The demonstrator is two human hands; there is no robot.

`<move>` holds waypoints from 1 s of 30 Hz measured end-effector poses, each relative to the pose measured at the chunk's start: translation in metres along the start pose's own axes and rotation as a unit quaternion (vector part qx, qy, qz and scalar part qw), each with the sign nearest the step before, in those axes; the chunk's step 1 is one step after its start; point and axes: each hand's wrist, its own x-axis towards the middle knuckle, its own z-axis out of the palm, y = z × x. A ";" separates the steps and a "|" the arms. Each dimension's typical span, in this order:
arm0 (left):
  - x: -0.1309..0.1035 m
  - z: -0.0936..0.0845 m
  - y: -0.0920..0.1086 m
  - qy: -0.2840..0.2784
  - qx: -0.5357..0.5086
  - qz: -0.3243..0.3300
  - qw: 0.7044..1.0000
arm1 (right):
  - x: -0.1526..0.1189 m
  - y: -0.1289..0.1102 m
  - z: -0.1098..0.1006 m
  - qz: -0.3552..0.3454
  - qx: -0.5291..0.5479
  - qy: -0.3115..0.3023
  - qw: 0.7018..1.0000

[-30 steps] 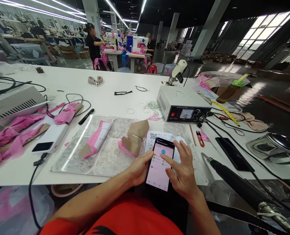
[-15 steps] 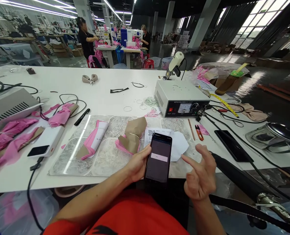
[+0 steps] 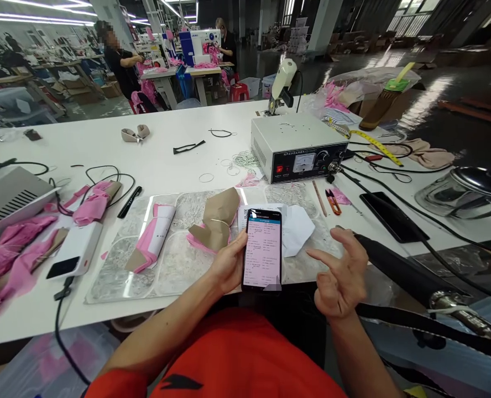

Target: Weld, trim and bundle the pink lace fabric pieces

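A smartphone [image 3: 262,251] with a lit page of text rests upright in my left hand [image 3: 230,260], whose fingers wrap its left side and back. To the right of the phone, my right hand [image 3: 340,273] hovers off the table edge with nothing in it, index finger stretched out and the others partly bent. Behind the phone lie a printed paper with a QR code [image 3: 243,216] and a white paper piece [image 3: 297,231]. Left of these, a brown-and-pink tied bundle [image 3: 218,218] and a pink-and-white rolled bundle [image 3: 156,235] lie on a clear mat [image 3: 175,276].
A grey control box [image 3: 299,146] stands behind the mat, with orange thread snips [image 3: 333,202] nearby. At right are a dark phone [image 3: 390,216], a glass pot [image 3: 461,193] and a black-handled tool [image 3: 395,271]. A white power bank [image 3: 75,249] sits left. Two people work at machines beyond.
The smartphone's screen has gone from a dark page with a small light box to a bright list of text. The view has shifted; both hands keep nearly the same pose.
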 end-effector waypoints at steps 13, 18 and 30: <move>-0.005 0.003 -0.006 -0.023 0.008 -0.019 1.000 | 0.014 -0.001 0.010 -0.012 -0.096 -0.144 0.985; -0.009 0.002 -0.011 -0.035 0.017 -0.022 0.999 | 0.018 -0.004 0.023 -0.027 -0.147 -0.210 0.966; -0.012 -0.001 -0.013 -0.038 0.005 -0.022 0.999 | 0.022 -0.009 0.035 -0.050 -0.123 -0.203 0.970</move>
